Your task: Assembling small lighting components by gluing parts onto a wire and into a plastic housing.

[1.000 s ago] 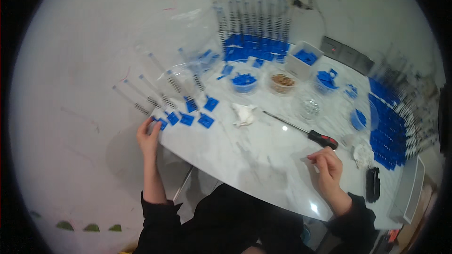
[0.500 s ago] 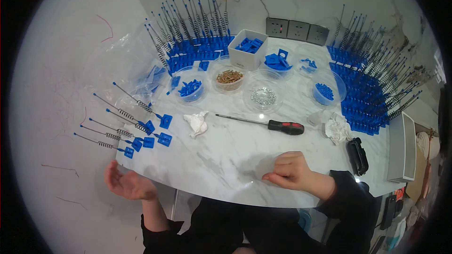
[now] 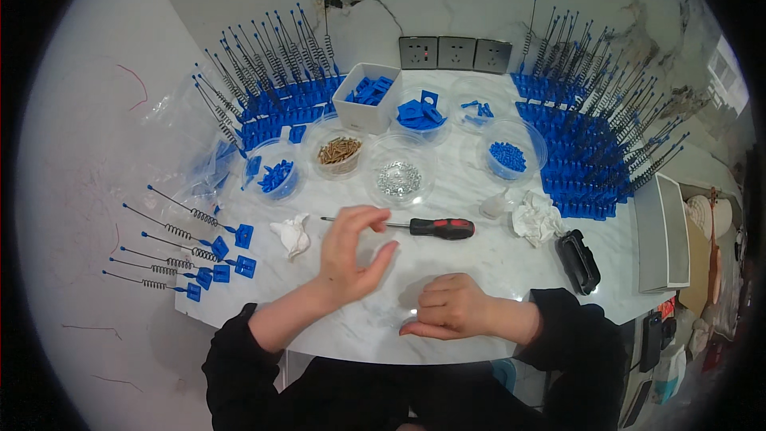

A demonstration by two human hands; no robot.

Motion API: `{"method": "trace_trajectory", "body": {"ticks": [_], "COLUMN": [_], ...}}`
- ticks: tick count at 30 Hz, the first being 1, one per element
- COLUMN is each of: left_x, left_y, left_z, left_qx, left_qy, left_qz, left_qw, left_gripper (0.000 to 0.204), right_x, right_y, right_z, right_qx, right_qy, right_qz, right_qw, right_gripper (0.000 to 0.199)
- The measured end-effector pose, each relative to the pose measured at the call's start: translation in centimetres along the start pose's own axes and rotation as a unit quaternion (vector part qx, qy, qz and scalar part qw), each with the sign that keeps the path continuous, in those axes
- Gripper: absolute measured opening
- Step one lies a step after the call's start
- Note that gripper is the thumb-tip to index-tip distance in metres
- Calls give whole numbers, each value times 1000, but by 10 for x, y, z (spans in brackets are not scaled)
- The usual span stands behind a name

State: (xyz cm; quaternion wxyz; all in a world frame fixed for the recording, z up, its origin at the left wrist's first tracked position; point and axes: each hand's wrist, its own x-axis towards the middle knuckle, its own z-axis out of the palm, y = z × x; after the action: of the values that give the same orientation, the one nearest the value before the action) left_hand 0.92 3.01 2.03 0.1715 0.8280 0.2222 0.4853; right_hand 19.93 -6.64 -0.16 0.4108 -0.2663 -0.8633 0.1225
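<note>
My left hand (image 3: 348, 254) is over the middle of the table, thumb and fingers apart with nothing between them. It hides part of the shaft of a black and red screwdriver (image 3: 443, 228). To its left lies a crumpled white tissue (image 3: 292, 235). My right hand (image 3: 452, 307) rests on the tabletop near the front edge, its fingers curled into a fist. Whatever may be inside that fist is hidden. Several springs with blue square bases (image 3: 244, 266) lie at the table's left edge, their rods sticking out past it.
Behind my hands stand tubs of blue plugs (image 3: 277, 179), brass-coloured screws (image 3: 339, 151), small silvery parts (image 3: 398, 179) and blue beads (image 3: 507, 158), plus a white box (image 3: 369, 116). Blue-based springs stand in rows at far left (image 3: 283, 112) and right (image 3: 578, 144). A black case (image 3: 578, 262) lies at right.
My left hand has moved from beyond the table's left edge to over its middle. My right hand stays fisted on the table. The whole view has shifted somewhat.
</note>
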Motion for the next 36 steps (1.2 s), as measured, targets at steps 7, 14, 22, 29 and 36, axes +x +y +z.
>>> {"method": "trace_trajectory", "body": {"ticks": [7,14,22,29,36], "left_x": [-11,-11,-11,-9,-8], "left_y": [-1,-4,-6,-5,-5], "left_z": [12,8,9,10,9], "left_qx": [-78,-120,-98,-95,-100], "left_qy": [-106,-106,-125,-128,-122], "left_qz": [-60,-125,-134,-149,-173], "left_qw": [989,979,978,976,972], "left_gripper": [46,45,37,32,30], "right_x": [2,6,3,2,2], "right_y": [1,0,0,2,4], "right_z": [0,-2,-2,-2,-2], "right_qx": [12,1,8,-7,-2], "right_qy": [-10,-35,-41,-27,-26], "right_qz": [-9,-1,12,-15,-18], "right_qw": [1000,999,999,999,1000], "right_gripper": [35,37,40,37,34]}}
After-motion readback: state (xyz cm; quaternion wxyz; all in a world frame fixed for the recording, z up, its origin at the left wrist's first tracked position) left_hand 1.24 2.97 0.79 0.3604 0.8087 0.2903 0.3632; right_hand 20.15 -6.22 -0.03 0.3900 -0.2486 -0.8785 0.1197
